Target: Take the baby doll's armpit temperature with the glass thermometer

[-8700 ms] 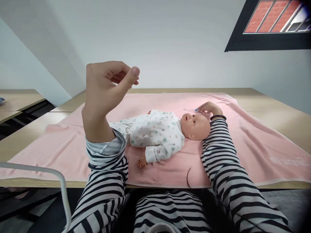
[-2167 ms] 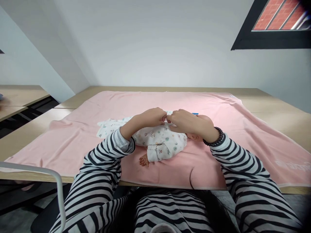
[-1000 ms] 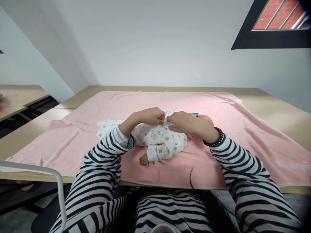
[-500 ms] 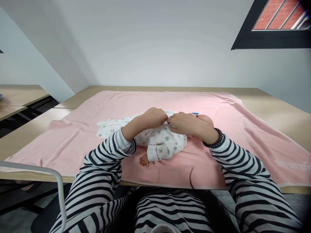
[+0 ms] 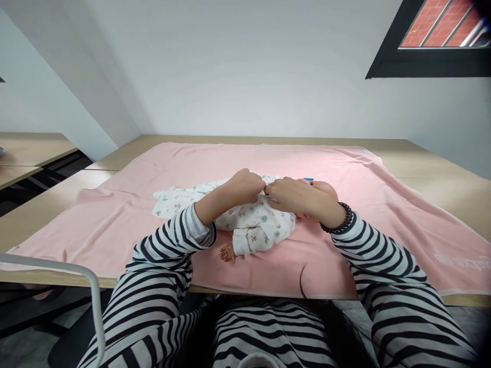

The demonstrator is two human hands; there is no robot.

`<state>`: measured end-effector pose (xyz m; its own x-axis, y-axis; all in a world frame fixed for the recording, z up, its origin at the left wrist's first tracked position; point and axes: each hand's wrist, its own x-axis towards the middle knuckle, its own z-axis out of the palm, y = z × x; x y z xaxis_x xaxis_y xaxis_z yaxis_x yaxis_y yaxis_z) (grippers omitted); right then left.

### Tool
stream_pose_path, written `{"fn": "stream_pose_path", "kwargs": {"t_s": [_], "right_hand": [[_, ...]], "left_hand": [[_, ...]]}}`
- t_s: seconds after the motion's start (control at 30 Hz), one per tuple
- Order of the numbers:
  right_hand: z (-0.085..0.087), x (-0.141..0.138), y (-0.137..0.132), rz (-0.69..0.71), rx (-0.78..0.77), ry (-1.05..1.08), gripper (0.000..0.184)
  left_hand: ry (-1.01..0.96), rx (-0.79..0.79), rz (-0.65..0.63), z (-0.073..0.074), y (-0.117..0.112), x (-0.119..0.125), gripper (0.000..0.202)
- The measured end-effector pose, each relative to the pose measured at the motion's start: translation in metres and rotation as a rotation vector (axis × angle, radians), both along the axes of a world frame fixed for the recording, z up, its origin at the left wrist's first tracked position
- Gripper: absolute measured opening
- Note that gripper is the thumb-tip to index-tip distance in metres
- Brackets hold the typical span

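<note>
A baby doll (image 5: 325, 188) lies on its back with its head to the right, dressed in a white printed baby outfit (image 5: 245, 217). Over the chest, my left hand (image 5: 246, 185) is closed, its fingers pinching the front of the outfit. Facing it, my right hand (image 5: 289, 194) is closed on the same front near the neck and covers part of the doll's face. My fingertips almost meet, and what lies exactly between them is hidden. One doll hand (image 5: 227, 253) pokes from the near sleeve.
A wrinkled pink blanket (image 5: 134, 230) spreads under the doll across a wooden table (image 5: 441, 189). Something small and blue (image 5: 309, 179) shows beyond the doll's head. A white curved bar (image 5: 90, 278) stands at the lower left. The wall rises behind the table.
My left hand has shifted very slightly to the right, closer to my right hand. The right hand and the doll look almost unchanged.
</note>
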<state>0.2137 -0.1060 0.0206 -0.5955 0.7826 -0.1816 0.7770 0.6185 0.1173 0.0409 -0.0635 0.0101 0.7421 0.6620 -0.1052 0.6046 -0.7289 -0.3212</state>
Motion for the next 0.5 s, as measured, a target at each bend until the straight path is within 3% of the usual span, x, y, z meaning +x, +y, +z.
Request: {"fn": "stream_pose_path", "kwargs": {"t_s": [0.3,0.5], "right_hand": [[-0.0029,0.0002,0.001,0.015,0.002,-0.015,0.026],[-0.0016,-0.0039,0.0,-0.01,-0.005,-0.023,0.028]], "left_hand": [[-0.012,-0.037,-0.005,0.0039,-0.0001,-0.0018,0.007],[-0.003,-0.037,0.016,-0.0038,0.0028,0.0,0.009]]}}
